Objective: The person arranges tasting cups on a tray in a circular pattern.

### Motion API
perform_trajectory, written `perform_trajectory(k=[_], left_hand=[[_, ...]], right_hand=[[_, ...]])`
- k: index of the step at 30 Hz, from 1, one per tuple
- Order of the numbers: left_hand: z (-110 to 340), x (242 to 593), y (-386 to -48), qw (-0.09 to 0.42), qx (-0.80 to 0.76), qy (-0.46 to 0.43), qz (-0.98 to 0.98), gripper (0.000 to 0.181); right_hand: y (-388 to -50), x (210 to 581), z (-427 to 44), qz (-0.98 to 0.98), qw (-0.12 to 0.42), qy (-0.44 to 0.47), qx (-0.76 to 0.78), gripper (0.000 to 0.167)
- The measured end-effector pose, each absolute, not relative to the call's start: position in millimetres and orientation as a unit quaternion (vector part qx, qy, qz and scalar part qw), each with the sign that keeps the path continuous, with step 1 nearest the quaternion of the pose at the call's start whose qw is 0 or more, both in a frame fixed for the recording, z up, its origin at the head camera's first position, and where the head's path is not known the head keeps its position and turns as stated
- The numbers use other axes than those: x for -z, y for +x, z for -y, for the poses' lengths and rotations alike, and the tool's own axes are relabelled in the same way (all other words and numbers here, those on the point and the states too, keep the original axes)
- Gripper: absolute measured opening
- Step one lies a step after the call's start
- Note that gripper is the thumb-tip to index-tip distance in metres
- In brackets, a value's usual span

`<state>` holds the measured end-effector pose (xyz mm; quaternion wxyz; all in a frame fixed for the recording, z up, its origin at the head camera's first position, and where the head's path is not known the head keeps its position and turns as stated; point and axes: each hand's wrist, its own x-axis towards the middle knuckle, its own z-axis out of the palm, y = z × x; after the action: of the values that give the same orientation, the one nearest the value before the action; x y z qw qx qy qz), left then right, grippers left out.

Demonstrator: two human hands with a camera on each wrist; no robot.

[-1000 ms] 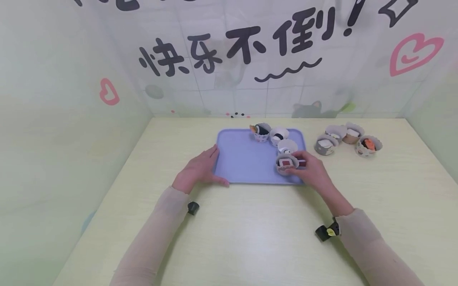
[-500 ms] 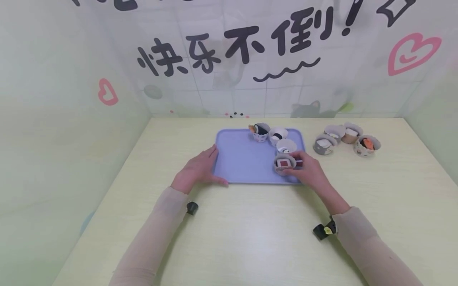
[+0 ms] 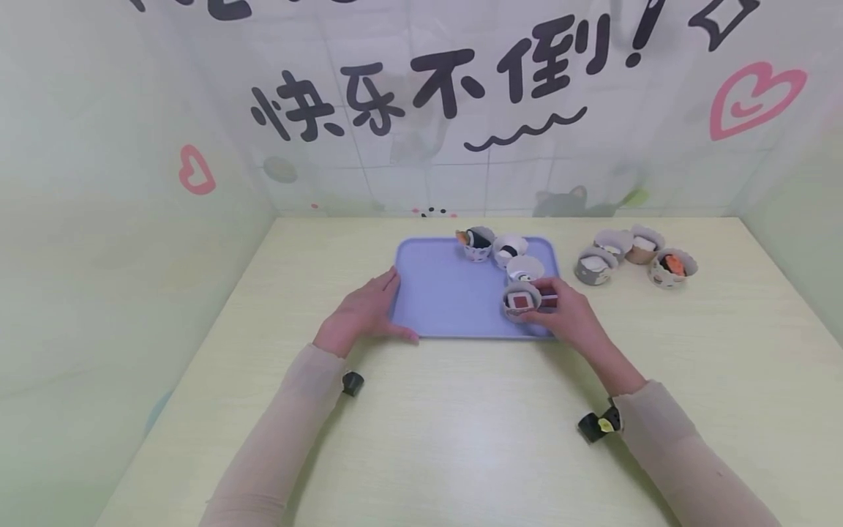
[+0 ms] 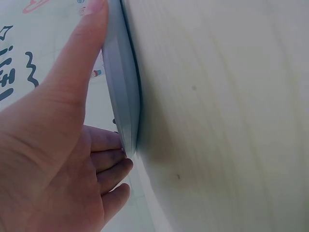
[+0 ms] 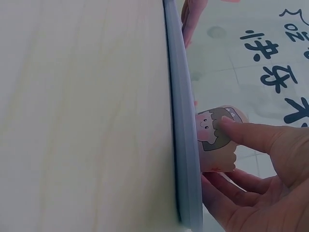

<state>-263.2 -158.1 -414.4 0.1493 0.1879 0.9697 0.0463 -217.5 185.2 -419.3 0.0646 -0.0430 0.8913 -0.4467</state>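
A lavender-blue tray [image 3: 441, 293] lies on the table in the head view. My left hand [image 3: 358, 315] rests at its left side, fingers extended along the edge and thumb at the front corner. In the left wrist view, the left hand's [image 4: 58, 140] fingertips touch the tray rim [image 4: 123, 87]. Near the tray's front right, my right hand [image 3: 569, 315] pinches a paper baking cup [image 3: 514, 315] holding a toy-like sushi piece [image 3: 520, 301] with a red centre. The right wrist view shows the thumb and fingers on opposite sides of this cup [image 5: 217, 157], which has a cartoon face.
Several more sushi-filled cups stand near: one at the tray's back edge [image 3: 477, 247], others along its right [image 3: 510, 250] [image 3: 525, 268]. Beyond the tray, a group includes a grey cup [image 3: 593, 272] and one with orange topping [image 3: 672, 269]. A printed wall [image 3: 395, 176] bounds the table's back.
The head view has shifted slightly. Both hands keep their places at the tray, and the right hand still holds the cup, with at most a tiny shift leftward.
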Motion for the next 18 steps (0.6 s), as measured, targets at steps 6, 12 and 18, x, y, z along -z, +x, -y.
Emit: perform_trajectory(k=[6,12,18], left_hand=[[158.5,415.0,-263.4,0.152,-0.049,0.185,-0.97,0.135],[158.4,414.8,-263.1,0.153,-0.049,0.184,-0.97,0.135],[158.4,414.1,-263.2,0.151,-0.047,0.186,-0.97,0.135]], right_hand=[[-215.9,417.5,-190.9,-0.886,0.063,-0.045,0.458,0.062],[-214.1,412.5,-198.3,-0.886,0.065,-0.041,0.457,0.059],[-212.9,406.1,-207.9,-0.889,0.055,-0.038,0.454,0.057]])
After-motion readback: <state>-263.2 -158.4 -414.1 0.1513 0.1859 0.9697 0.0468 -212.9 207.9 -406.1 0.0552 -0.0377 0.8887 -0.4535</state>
